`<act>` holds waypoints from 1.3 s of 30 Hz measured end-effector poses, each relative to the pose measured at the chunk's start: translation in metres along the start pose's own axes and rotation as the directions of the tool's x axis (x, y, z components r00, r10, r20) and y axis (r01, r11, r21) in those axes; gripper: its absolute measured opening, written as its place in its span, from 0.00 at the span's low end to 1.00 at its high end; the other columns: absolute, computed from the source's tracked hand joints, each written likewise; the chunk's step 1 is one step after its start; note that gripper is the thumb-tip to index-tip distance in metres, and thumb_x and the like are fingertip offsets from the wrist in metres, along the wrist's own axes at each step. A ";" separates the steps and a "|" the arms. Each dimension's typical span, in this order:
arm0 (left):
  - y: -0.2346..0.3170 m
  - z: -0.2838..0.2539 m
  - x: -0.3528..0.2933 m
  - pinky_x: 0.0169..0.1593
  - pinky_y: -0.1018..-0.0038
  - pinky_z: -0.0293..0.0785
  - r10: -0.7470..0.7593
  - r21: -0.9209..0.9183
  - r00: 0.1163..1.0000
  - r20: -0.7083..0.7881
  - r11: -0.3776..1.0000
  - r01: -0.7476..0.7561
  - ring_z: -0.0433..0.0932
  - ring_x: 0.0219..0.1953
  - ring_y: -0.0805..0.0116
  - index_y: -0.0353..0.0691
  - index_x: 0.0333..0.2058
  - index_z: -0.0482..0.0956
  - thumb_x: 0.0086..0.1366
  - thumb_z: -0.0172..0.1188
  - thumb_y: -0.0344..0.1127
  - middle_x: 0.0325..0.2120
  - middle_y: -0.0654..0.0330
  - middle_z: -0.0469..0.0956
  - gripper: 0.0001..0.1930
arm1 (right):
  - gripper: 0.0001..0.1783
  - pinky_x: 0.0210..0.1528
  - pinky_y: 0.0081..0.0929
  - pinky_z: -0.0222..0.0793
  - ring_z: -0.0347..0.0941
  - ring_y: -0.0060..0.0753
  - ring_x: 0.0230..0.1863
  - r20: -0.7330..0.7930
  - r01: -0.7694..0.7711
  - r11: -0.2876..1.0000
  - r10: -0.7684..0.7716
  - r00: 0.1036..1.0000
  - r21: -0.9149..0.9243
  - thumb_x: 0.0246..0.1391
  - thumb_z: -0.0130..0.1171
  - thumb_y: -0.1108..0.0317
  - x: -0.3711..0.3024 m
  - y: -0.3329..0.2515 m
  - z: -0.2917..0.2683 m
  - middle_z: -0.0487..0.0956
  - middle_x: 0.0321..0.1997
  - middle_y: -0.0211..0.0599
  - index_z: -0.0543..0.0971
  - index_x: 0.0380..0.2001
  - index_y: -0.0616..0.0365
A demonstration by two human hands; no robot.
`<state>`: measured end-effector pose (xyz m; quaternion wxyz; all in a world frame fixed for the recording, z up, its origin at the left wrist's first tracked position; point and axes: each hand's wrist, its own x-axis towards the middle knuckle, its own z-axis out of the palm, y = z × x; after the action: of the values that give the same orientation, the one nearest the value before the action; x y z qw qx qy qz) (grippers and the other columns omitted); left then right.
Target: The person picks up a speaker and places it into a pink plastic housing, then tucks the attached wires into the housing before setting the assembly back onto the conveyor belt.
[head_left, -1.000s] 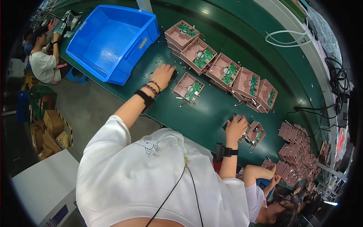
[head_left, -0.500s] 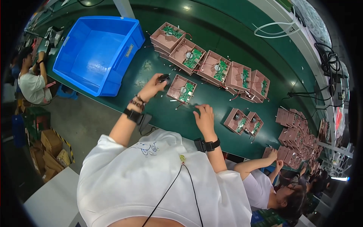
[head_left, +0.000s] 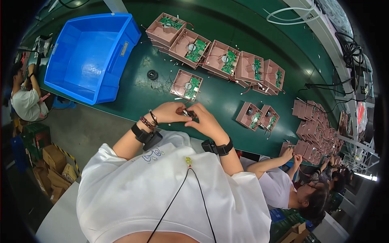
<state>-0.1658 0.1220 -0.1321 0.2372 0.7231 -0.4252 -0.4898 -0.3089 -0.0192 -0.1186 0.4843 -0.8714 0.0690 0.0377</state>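
My left hand (head_left: 168, 113) and my right hand (head_left: 206, 120) meet in front of me at the bench's near edge. Their fingers close together around a small dark piece (head_left: 187, 113), mostly covered by the fingertips, so its kind cannot be made out. Just beyond them lies an open pinkish-brown plastic housing (head_left: 181, 77) with a green circuit board (head_left: 193, 87) and a round pale part inside. A black round, roll-like object (head_left: 152, 75) rests on the green bench to the left of that housing.
A big blue bin (head_left: 87, 56) stands at the left. More housings (head_left: 221, 50) form a row at the back, two (head_left: 248, 108) sit to the right, and stacks (head_left: 310, 125) lie farther right. Co-workers (head_left: 279, 182) sit at the right and at the far left (head_left: 26, 97).
My left hand has let go of the black round object, now on the bench, and come back toward me. The right hand has moved in to meet it at the small dark piece.
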 end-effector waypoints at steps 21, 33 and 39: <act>0.012 0.014 0.019 0.34 0.80 0.72 -0.155 -0.725 0.985 0.078 0.669 0.163 0.77 0.29 0.73 0.37 0.35 0.70 0.64 0.50 0.49 0.25 0.62 0.74 0.18 | 0.27 0.41 0.32 0.68 0.69 0.41 0.43 -0.297 0.019 0.999 -0.027 0.955 -0.032 0.42 0.62 0.72 -0.002 0.011 0.013 0.66 0.46 0.39 0.68 0.49 0.57; -0.012 -0.023 0.050 0.35 0.65 0.73 -0.002 0.168 0.843 -0.538 0.980 0.110 0.77 0.34 0.53 0.40 0.31 0.75 0.57 0.54 0.50 0.27 0.50 0.77 0.17 | 0.31 0.42 0.27 0.68 0.66 0.41 0.44 -0.399 -0.146 0.989 0.125 0.908 -0.021 0.41 0.64 0.74 -0.013 0.041 0.015 0.62 0.44 0.43 0.65 0.51 0.59; -0.049 -0.012 0.076 0.29 0.60 0.75 0.007 0.324 0.697 -0.717 0.889 0.324 0.79 0.29 0.54 0.41 0.33 0.75 0.43 0.64 0.45 0.26 0.53 0.79 0.20 | 0.31 0.44 0.26 0.69 0.63 0.30 0.48 -0.299 -0.074 0.967 0.147 0.943 0.242 0.49 0.61 0.71 -0.027 0.096 0.031 0.61 0.53 0.42 0.59 0.54 0.60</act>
<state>-0.1236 0.0830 -0.2028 0.1724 0.9223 -0.3335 -0.0923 -0.3503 -0.0408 -0.2117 0.5607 -0.7998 0.1980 -0.0825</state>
